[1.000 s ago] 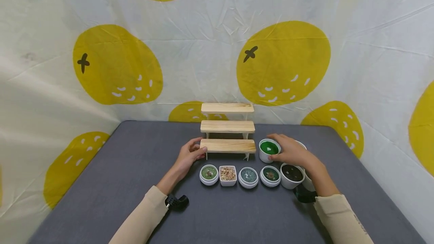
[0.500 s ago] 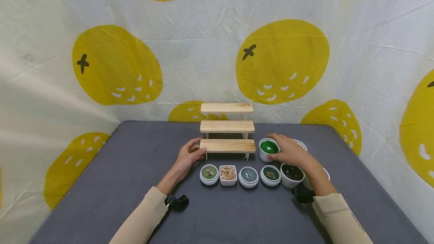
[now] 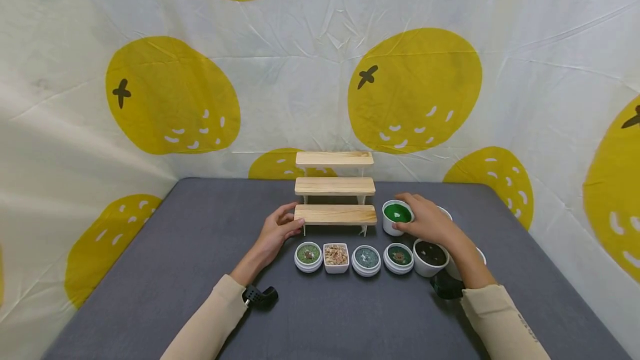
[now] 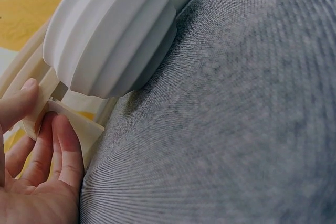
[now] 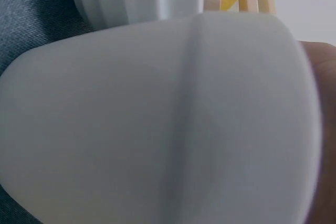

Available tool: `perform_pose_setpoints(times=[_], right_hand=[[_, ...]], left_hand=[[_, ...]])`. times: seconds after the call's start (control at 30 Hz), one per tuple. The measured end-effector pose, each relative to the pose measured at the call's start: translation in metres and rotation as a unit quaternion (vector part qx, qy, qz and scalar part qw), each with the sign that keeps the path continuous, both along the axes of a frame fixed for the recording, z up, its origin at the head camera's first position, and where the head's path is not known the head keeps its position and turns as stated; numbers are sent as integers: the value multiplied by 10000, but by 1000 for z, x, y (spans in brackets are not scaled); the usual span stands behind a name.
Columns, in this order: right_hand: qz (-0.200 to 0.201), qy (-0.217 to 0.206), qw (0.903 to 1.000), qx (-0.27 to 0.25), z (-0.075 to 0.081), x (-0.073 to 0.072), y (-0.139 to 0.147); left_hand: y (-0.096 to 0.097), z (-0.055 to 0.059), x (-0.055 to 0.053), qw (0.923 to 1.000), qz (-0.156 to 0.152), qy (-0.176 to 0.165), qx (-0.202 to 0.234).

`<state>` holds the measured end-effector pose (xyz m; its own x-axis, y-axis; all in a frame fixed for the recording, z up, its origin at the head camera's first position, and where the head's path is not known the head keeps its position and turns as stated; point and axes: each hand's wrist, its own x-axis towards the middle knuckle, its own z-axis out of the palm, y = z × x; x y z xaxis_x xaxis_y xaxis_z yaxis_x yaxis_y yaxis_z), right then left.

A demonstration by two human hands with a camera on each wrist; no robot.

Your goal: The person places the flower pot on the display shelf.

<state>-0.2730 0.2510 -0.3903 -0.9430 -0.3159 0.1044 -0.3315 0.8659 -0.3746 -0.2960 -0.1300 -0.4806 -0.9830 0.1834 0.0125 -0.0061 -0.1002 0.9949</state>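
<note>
Here, the right hand (image 3: 425,220) grips a green-filled white cup (image 3: 397,215) just right of the wooden stand (image 3: 335,186), whose lowest tier (image 3: 336,214) the left hand (image 3: 272,233) pinches at its left end. Dark print (image 3: 528,327) on the right sleeve (image 3: 500,318) is too small to read.
</note>
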Motion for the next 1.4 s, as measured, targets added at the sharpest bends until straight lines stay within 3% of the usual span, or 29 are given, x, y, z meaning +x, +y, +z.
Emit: perform_pose_setpoints(times=[0.2, 0.5, 0.8, 1.4], right_hand=[[-84, 203, 9997, -96, 7, 3, -1], [70, 658, 9955, -679, 11, 4, 1], [-13, 604, 9930, -1012, 18, 1, 0], [208, 655, 9872, -1441, 38, -3, -9]], left_hand=[[-1, -1, -1, 10000, 23, -24, 30], [-1, -1, -1, 9999, -68, -8, 127], [-2, -2, -2, 9998, -115, -8, 171], [-2, 0, 1, 9998, -111, -16, 174]])
